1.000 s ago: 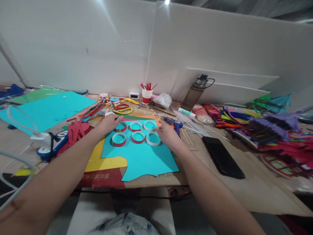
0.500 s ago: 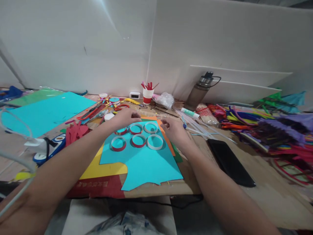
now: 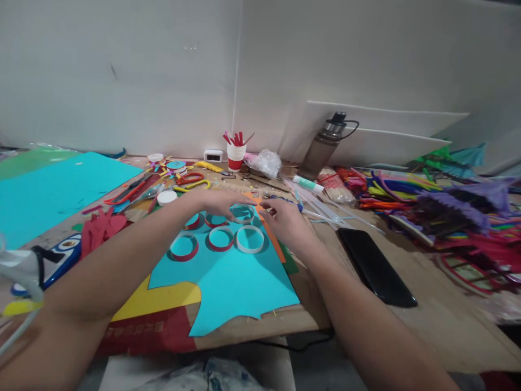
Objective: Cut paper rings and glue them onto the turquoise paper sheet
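Note:
Rings cut from paper cups, some red-and-white and some white, stand in two rows on a blue paper sheet [image 3: 240, 288]. My left hand [image 3: 222, 203] reaches over the back row, fingers stretched and thumb apart, at the far white ring [image 3: 243, 214]; whether it touches that ring I cannot tell. Just right of the same ring is my right hand [image 3: 283, 217], fingers bent and apart, with nothing seen in them. Nearer to me are another white ring [image 3: 249, 250] and two red rings, one in the middle [image 3: 221, 248] and one at left [image 3: 184, 257]. My left hand partly hides the back red rings.
A paper cup [image 3: 236, 157] with red strips stands at the back, beside a tilted bottle [image 3: 321, 149]. Scissors [image 3: 195, 184] and a cutter lie behind my left hand. At right are a black phone [image 3: 376, 266], a glue stick [image 3: 308, 184] and pipe cleaners [image 3: 391, 187].
My left hand has moved right over the back row, close to my right hand at the far white ring. The view has turned slightly right.

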`<action>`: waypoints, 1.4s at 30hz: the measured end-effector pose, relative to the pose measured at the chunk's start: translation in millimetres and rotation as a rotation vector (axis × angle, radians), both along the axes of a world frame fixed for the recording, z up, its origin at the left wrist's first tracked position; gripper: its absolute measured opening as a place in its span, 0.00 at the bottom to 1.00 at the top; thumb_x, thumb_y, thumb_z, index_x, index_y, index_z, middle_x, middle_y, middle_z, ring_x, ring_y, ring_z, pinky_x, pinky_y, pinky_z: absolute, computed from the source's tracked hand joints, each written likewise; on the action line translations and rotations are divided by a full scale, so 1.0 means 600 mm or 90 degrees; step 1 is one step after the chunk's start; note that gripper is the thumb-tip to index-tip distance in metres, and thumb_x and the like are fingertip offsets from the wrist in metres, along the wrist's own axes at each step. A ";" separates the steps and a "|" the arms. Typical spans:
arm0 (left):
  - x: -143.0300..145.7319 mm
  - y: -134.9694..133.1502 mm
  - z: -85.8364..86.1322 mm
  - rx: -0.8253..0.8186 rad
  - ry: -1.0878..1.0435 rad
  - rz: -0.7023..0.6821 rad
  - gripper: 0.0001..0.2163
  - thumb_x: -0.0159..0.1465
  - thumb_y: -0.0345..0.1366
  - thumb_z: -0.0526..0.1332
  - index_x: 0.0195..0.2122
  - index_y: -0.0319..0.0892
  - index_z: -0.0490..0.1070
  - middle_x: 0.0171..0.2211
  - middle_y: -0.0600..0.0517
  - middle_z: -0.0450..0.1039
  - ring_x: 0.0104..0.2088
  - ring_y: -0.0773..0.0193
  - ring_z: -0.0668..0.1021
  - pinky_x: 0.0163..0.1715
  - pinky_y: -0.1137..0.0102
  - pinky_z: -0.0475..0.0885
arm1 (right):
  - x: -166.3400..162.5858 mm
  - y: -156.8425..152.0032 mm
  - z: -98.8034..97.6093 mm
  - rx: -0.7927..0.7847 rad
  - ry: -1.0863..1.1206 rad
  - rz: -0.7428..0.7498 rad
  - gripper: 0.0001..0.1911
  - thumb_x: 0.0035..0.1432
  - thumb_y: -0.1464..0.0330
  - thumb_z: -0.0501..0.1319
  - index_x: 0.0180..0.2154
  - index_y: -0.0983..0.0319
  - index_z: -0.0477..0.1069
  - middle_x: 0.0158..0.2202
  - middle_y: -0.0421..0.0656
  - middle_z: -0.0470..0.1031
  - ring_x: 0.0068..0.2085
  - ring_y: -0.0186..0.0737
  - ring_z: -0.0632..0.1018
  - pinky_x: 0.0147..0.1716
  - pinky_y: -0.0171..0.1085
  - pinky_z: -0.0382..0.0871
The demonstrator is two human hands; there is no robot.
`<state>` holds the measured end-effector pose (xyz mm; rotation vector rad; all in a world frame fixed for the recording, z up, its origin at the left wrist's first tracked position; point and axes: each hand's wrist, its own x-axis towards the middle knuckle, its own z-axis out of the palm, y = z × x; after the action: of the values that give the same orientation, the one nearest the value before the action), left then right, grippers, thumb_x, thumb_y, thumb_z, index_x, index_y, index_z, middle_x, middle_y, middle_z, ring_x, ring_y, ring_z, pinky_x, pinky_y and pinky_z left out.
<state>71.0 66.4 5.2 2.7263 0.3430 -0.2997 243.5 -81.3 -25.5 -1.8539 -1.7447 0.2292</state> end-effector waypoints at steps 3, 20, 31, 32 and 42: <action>0.009 0.005 -0.002 -0.027 -0.007 -0.034 0.36 0.57 0.34 0.63 0.68 0.48 0.57 0.68 0.51 0.58 0.66 0.54 0.63 0.62 0.65 0.57 | 0.002 -0.002 0.006 -0.003 0.011 0.000 0.12 0.64 0.69 0.60 0.47 0.65 0.77 0.45 0.50 0.80 0.40 0.41 0.79 0.40 0.38 0.69; 0.013 -0.021 0.014 0.152 0.005 0.267 0.32 0.56 0.61 0.60 0.51 0.40 0.74 0.45 0.42 0.77 0.44 0.51 0.77 0.41 0.66 0.68 | 0.006 -0.002 0.013 0.009 0.004 -0.007 0.14 0.63 0.68 0.61 0.48 0.65 0.76 0.45 0.51 0.80 0.40 0.44 0.78 0.41 0.40 0.70; 0.034 0.001 0.002 0.061 0.029 -0.010 0.41 0.56 0.35 0.65 0.69 0.55 0.51 0.70 0.52 0.53 0.66 0.52 0.62 0.61 0.61 0.58 | 0.020 0.001 0.012 0.066 0.023 0.010 0.09 0.62 0.70 0.60 0.41 0.62 0.79 0.39 0.47 0.81 0.38 0.42 0.78 0.37 0.37 0.67; 0.038 -0.002 0.001 0.064 0.022 -0.010 0.40 0.56 0.35 0.65 0.69 0.56 0.51 0.69 0.52 0.55 0.65 0.52 0.64 0.60 0.61 0.59 | 0.023 0.002 0.012 0.071 0.024 0.007 0.09 0.62 0.70 0.60 0.41 0.62 0.79 0.38 0.46 0.81 0.38 0.41 0.78 0.37 0.37 0.67; 0.033 -0.008 -0.013 0.134 -0.014 0.089 0.28 0.56 0.49 0.65 0.58 0.44 0.71 0.56 0.44 0.71 0.54 0.52 0.73 0.53 0.64 0.65 | 0.025 0.002 0.015 0.059 0.015 -0.002 0.09 0.62 0.70 0.59 0.39 0.63 0.78 0.38 0.47 0.81 0.38 0.41 0.78 0.38 0.37 0.67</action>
<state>90.9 61.6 -2.4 2.8896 0.5858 -0.2050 258.4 -79.8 -16.7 -1.7805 -1.7078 0.1648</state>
